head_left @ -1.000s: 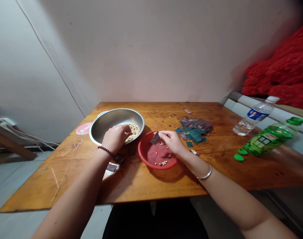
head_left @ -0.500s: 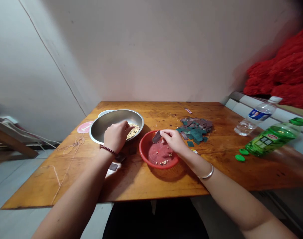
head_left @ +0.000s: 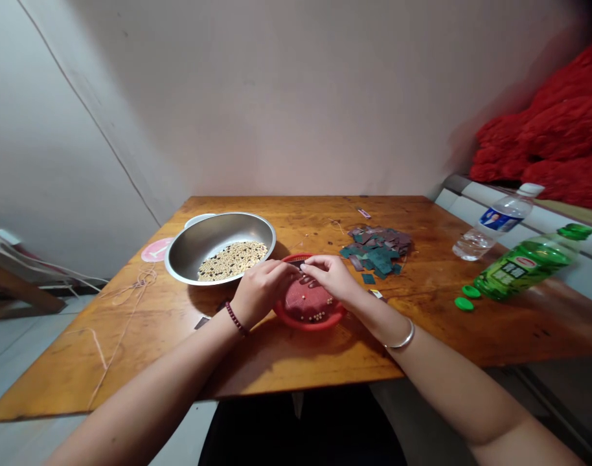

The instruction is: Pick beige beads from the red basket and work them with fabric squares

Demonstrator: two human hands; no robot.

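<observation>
Over the far rim of a red mesh basket (head_left: 286, 321), my two hands meet. My right hand (head_left: 329, 277) pinches a small dark square piece (head_left: 296, 263), like cloth or thin leather. The fingers of my left hand (head_left: 261, 290) are pinched together beside that piece; what lies between them is hidden. A few pale, bean-like balls (head_left: 317, 316) rest on the basket's floor. Left of it stands a steel bowl (head_left: 203, 236), holding many small pale and dark bean-like balls (head_left: 235, 259).
A pile of green and brown squares (head_left: 378, 249) lies right of the basket. Farther right are a water bottle (head_left: 495, 223), a tilted green bottle (head_left: 529, 265) and green caps (head_left: 464, 304). Loose string (head_left: 124, 294) and a pink disc (head_left: 155, 250) lie at the left.
My left hand has come out of the steel bowl and moved right to the fingers of my right hand. My right hand still holds the dark square over the basket.
</observation>
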